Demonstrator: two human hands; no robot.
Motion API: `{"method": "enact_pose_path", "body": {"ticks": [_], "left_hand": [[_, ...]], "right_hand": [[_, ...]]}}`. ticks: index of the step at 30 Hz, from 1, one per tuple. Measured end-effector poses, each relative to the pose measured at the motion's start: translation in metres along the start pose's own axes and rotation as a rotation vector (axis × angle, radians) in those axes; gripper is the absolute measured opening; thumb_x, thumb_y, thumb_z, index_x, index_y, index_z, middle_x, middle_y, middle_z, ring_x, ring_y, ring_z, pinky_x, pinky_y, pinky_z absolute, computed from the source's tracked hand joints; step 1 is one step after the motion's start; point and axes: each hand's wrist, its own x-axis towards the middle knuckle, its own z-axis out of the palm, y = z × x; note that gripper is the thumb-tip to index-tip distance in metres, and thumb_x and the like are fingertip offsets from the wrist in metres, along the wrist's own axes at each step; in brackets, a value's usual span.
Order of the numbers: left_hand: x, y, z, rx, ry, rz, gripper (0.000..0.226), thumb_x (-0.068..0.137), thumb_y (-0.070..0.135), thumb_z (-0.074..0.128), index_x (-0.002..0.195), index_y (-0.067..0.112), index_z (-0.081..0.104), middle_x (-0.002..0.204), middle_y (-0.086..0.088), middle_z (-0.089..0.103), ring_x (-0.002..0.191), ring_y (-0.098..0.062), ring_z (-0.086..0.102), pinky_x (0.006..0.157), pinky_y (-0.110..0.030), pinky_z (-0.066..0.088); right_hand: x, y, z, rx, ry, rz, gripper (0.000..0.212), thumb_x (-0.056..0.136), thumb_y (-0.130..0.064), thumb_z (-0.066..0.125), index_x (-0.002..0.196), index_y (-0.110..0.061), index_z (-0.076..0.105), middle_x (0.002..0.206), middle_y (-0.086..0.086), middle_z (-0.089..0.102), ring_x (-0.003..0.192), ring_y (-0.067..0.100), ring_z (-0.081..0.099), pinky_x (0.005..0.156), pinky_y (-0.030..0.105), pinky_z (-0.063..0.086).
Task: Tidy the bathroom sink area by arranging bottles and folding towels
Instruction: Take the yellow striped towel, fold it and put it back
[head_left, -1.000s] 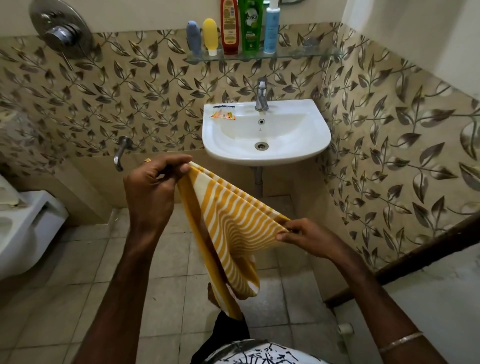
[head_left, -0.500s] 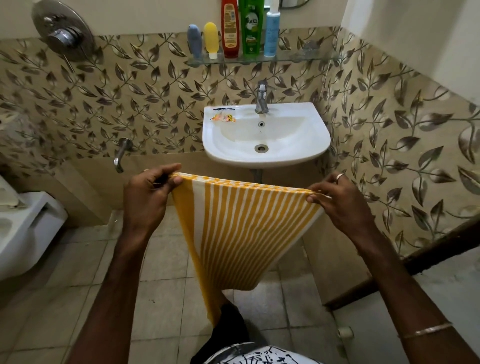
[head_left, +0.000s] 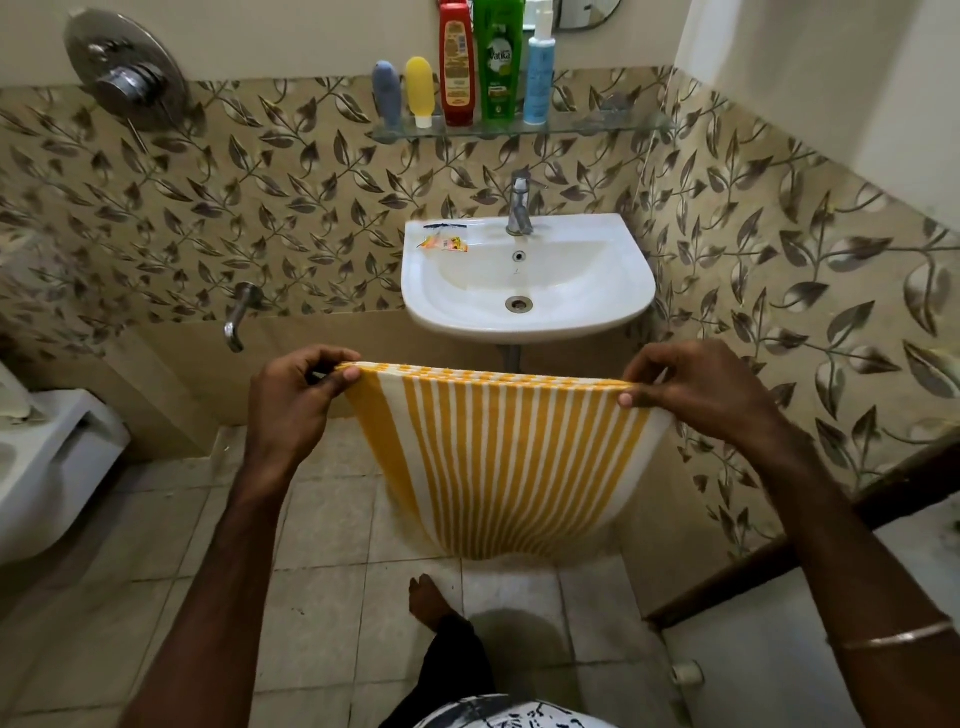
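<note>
I am holding a yellow-and-white striped towel (head_left: 498, 457) stretched out in the air in front of me, below and nearer than the white sink (head_left: 527, 283). My left hand (head_left: 293, 410) pinches the towel's top left corner, thumb over curled fingers; my right hand (head_left: 696, 387) pinches the top right corner the same way. The top edge runs taut and nearly level between them, and looks doubled over, though I cannot count the layers. The rest hangs in a soft, rounded sag above the tiled floor (head_left: 332, 571), touching nothing. I judge the cloth to be light, limp terry: it will not hold any shape by itself, will droop wherever it is unsupported, and is not likely to slip through a pinch. The corners and the top edge are the places to hold, keeping them aligned for a neat fold. On the far wall, a glass shelf (head_left: 597, 124) carries five bottles (head_left: 496, 62) standing upright in a row, and a small wrapper (head_left: 444, 243) lies on the sink's left rim.
</note>
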Motion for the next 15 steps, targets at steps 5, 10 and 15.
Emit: {"method": "enact_pose_path", "body": {"ticks": [5,10,15], "left_hand": [[0.006,-0.003,0.008,0.007,0.066,-0.033,0.018,0.089,0.017,0.071,0.106,0.019,0.074,0.096,0.002,0.071,0.087,-0.016,0.065,0.076,-0.039,0.058],[0.014,-0.009,0.011,0.042,0.054,-0.066,0.019,0.088,0.02,0.072,0.107,0.021,0.075,0.099,0.002,0.072,0.089,-0.015,0.066,0.08,-0.043,0.059],[0.018,-0.006,0.015,0.058,0.034,-0.046,0.02,0.087,0.021,0.073,0.107,0.022,0.075,0.1,0.002,0.073,0.088,-0.012,0.065,0.079,-0.033,0.055]], "right_hand": [[-0.001,0.004,0.009,-0.096,-0.072,-0.09,0.039,0.078,-0.033,0.082,0.11,-0.046,0.064,0.089,-0.016,0.071,0.073,-0.007,0.061,0.069,0.032,0.055],[-0.011,-0.019,0.014,-0.538,-0.445,-0.32,0.097,0.096,-0.036,0.062,0.14,-0.069,-0.017,0.1,-0.011,0.071,0.067,-0.002,0.054,0.064,0.023,0.05],[-0.023,-0.054,0.023,-0.686,-0.667,-0.372,0.096,0.102,-0.025,0.046,0.128,-0.071,-0.035,0.081,0.002,0.059,0.058,0.012,0.049,0.053,0.027,0.047]]}}
